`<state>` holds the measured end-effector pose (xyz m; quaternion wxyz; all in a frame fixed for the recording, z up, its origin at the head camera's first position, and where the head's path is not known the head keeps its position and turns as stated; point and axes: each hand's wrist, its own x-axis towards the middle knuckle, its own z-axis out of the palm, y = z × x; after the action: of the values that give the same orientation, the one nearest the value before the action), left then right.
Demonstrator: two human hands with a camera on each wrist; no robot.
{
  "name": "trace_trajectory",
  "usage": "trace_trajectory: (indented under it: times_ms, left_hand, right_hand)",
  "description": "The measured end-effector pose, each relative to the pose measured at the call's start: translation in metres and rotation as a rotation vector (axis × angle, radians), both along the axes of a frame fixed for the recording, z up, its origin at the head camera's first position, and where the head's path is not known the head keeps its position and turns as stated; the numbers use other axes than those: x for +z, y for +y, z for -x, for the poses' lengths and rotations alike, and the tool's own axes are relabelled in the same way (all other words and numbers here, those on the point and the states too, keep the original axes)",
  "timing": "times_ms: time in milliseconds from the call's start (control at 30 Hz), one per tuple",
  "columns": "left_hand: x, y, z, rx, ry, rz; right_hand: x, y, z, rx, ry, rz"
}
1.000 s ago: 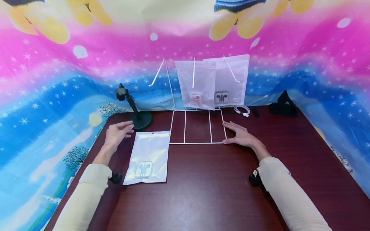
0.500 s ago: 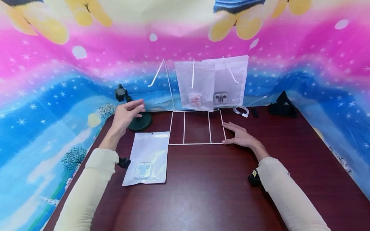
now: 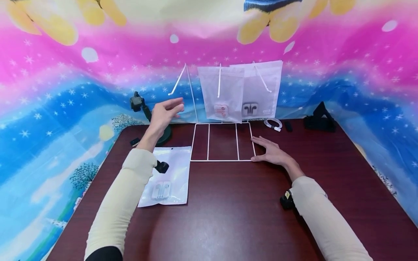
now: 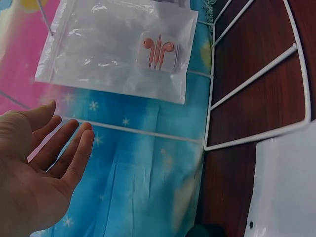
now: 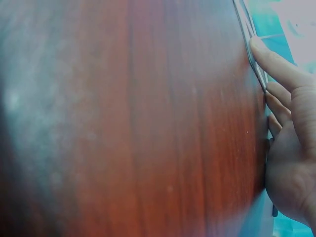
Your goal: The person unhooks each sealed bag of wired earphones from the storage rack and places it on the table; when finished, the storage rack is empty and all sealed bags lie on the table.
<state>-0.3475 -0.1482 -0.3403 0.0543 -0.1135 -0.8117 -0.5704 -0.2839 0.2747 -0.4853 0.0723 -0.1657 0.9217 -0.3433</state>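
Observation:
My left hand (image 3: 164, 115) is raised with its fingers extended and holds nothing. It is just below the left hook (image 3: 177, 80) of a white wire rack (image 3: 223, 160). On the rack's middle hook hangs a zip bag with pink earphones (image 4: 159, 52); a larger bag with black earphones (image 3: 250, 108) hangs on the right hook. A third zip bag (image 3: 177, 174), with white earphones, lies flat on the table, partly covered by the left forearm. My right hand (image 3: 271, 152) rests against the right side of the rack's base, thumb and fingertips touching the wire.
A black stand with a round base (image 3: 167, 135) is behind the left hand. Beyond the rack's right side are a coiled white cable (image 3: 273, 124), a small black item (image 3: 288, 126) and a black holder (image 3: 320, 119). A printed cloth backdrop (image 3: 107, 72) surrounds the table.
My left hand has risen and moved right, from beside the flat bag up to near the left hook. The right hand stays at the rack's base.

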Motion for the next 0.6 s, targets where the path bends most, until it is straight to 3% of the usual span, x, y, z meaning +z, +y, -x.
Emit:
trace_trajectory:
  times_ms: [200, 600]
  left_hand:
    - [0.004, 0.021, 0.010, 0.041, -0.014, 0.021]
    - [0.009, 0.051, 0.032, 0.065, -0.037, -0.084]
  right_hand:
    - [0.000, 0.000, 0.000, 0.003, 0.006, 0.001]
    - [0.001, -0.001, -0.001, 0.002, 0.006, 0.002]
